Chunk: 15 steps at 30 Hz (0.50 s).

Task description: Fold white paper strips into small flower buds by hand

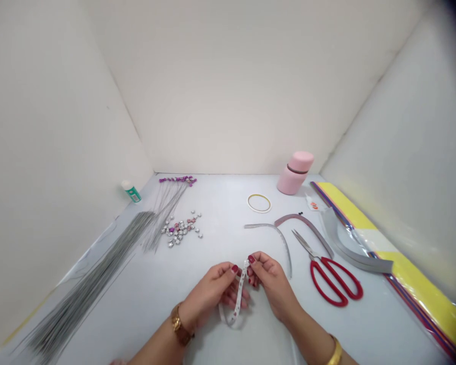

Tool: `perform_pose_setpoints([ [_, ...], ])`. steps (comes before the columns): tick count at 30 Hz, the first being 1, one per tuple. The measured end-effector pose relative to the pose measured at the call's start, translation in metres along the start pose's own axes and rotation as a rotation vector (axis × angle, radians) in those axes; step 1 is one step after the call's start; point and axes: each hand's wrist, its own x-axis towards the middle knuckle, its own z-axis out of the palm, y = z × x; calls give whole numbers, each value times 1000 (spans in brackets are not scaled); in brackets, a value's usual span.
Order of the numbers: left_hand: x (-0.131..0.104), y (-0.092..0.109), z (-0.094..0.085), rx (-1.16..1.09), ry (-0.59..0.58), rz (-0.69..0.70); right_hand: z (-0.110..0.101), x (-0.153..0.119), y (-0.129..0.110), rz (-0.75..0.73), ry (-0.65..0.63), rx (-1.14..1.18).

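A narrow white paper strip with small dark and reddish marks (240, 294) hangs in a loop between my hands, near the table's front edge. My right hand (268, 279) pinches its upper end between thumb and fingers. Just left of the strip, my left hand (222, 286) has its thumb and index finger at the strip's upper part, with the other fingers curved behind it. To the right lie a thin grey strip (283, 241), a mauve strip (307, 224) and red-handled scissors (327, 274) with slightly parted blades.
Small silver and pink stars (178, 232), grey wires (87, 284), purple-tipped wires (175, 190) and a green-white tube (131, 191) are left. A tape roll (259, 203), pink bottle (294, 175), small glue bottle (312, 204), wide grey strips (349, 253) and coloured sheets (414, 279) lie beyond and right.
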Motion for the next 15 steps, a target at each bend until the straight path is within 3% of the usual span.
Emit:
perform_pose_setpoints([
  [3,-6,1,-1,-56,-273,-210,0,1,1,1,9,-8],
  [5,-6,1,-1,-8,-312,-241,-1,1,1,1,16,-16],
  [7,0,-2,-1,77,-135,-114,-1,1,0,-2,16,-32],
  [8,4,-4,-1,119,8,-1,0,0,0,-5,13,-42],
  [10,12,-8,-1,170,173,207,1,-1,0,-13,3,-65],
  [12,17,-11,-1,189,248,336,3,-3,0,-20,-16,-88],
  [15,18,-15,0,211,271,390,5,-5,1,-22,-53,-121],
])
